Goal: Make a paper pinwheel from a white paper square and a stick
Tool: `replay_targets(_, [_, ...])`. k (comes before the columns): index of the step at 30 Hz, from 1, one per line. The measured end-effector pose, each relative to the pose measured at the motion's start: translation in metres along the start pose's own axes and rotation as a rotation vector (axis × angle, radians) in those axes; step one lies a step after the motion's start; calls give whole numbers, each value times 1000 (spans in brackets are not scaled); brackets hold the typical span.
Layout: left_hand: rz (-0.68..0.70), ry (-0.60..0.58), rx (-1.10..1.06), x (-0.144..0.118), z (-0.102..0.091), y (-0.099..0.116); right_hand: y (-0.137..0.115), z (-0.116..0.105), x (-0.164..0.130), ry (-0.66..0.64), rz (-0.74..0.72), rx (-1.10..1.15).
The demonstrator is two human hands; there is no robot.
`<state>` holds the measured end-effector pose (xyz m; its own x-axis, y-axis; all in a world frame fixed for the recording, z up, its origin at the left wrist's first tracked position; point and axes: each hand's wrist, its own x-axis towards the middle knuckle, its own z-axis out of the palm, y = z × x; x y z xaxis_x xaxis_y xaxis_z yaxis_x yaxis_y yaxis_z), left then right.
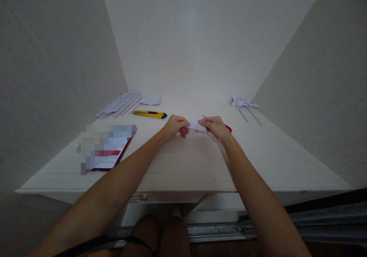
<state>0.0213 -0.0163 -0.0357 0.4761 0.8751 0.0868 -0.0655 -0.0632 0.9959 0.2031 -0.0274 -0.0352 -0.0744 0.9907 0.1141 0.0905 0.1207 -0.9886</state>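
A small piece of white paper (pixel 195 125) is stretched between my two hands, just above the white desk. My left hand (pixel 177 126) pinches its left end between thumb and fingers. At the other end, my right hand (pixel 213 127) grips the paper with the thumb on top. Part of a red-handled tool (pixel 228 128) shows behind my right hand; the hand hides most of it. Beyond my left hand lies a yellow and black box cutter (pixel 150 114).
Rolled white paper sticks (pixel 122 104) lie at the back left beside a folded paper sheet (pixel 151 99). Two paper pinwheels (pixel 242 102) on sticks rest at the back right. A tablet in a red case (pixel 106 163), partly blurred, lies left. Walls enclose the desk (pixel 275 161) on three sides.
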Motion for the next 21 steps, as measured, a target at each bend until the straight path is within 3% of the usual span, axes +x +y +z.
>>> replay_targets(10, [-99, -262, 139, -4, -3, -3, -3, 11, -6, -137, 82, -20])
replay_targets(21, [-169, -245, 99, -8, -7, 2, -6, 12, -10, -301, 192, 65])
